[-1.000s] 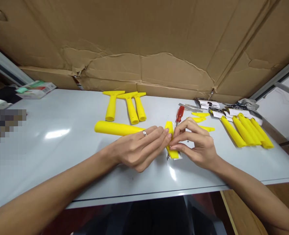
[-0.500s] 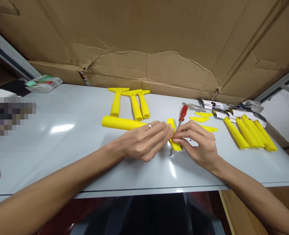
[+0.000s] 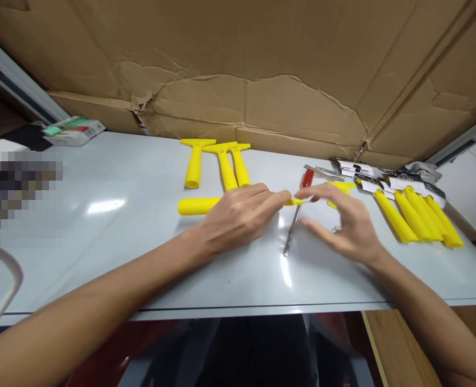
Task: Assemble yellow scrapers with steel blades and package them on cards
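Observation:
My left hand [image 3: 242, 215] is wrapped round a yellow scraper handle [image 3: 196, 206]. The handle's rounded end sticks out to the left, and its thin head shows edge-on past my fingertips. My right hand [image 3: 345, 223], slightly blurred, is open beside that head, thumb and fingers apart; whether a fingertip touches the head I cannot tell. Beneath the head lies a screwdriver [image 3: 293, 228] with a red grip, its tip toward me. Small screws [image 3: 336, 229] rest partly under my right hand. Yellow flat pieces [image 3: 345, 186] lie just beyond it.
Three yellow T-shaped scrapers [image 3: 193, 166] lie at the back. Metal blades [image 3: 324, 173] sit behind the flat pieces. To the right are several yellow handles [image 3: 397, 220] and black-and-white packages [image 3: 403, 180]. A cardboard wall [image 3: 302, 113] borders the table. A small box [image 3: 74, 131] stands back left.
The scraper in my left hand has turned so its head is edge-on. My right hand has spread its fingers and drawn off the head. More of the screwdriver and screws shows.

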Tool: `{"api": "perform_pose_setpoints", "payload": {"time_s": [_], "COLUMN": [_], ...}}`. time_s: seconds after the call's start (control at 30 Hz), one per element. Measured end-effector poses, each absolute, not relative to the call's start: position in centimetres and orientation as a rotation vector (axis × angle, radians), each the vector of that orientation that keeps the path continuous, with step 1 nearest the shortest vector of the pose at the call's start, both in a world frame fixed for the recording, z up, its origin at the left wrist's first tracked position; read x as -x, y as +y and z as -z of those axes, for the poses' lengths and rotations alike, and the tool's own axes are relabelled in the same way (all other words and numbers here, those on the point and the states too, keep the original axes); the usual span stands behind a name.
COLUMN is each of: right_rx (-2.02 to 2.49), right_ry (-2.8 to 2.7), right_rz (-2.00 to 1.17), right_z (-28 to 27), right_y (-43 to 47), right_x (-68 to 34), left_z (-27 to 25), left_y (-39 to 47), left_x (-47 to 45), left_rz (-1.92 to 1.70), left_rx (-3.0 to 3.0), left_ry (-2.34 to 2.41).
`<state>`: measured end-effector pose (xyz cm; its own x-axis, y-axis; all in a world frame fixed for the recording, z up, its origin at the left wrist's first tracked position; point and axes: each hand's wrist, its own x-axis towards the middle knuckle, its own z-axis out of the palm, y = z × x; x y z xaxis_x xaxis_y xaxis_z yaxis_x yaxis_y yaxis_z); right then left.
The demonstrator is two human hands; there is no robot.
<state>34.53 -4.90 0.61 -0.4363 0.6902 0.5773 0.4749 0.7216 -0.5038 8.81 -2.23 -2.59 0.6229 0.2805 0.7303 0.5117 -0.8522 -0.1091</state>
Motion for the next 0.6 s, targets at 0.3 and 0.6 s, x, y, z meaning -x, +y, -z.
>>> {"api": "perform_pose_setpoints", "payload": {"time_s": [0.3,0.6], "right_rx": [1.421,1.655], "right_ry": [-2.613,-2.7], "right_rz": [-0.708,-0.654], "right_z": [-1.3,-1.5], "right_y": [-1.1,-1.2], "right_x": [-41.4,-43.1], "left_z": [2.5,1.2], "left_y": [-1.8,-2.1], "left_x": [-8.6,-8.4], "left_rz": [1.224,1.519], "left_rx": [2.576,2.747], "left_ry": [-0.923,-1.337]}}
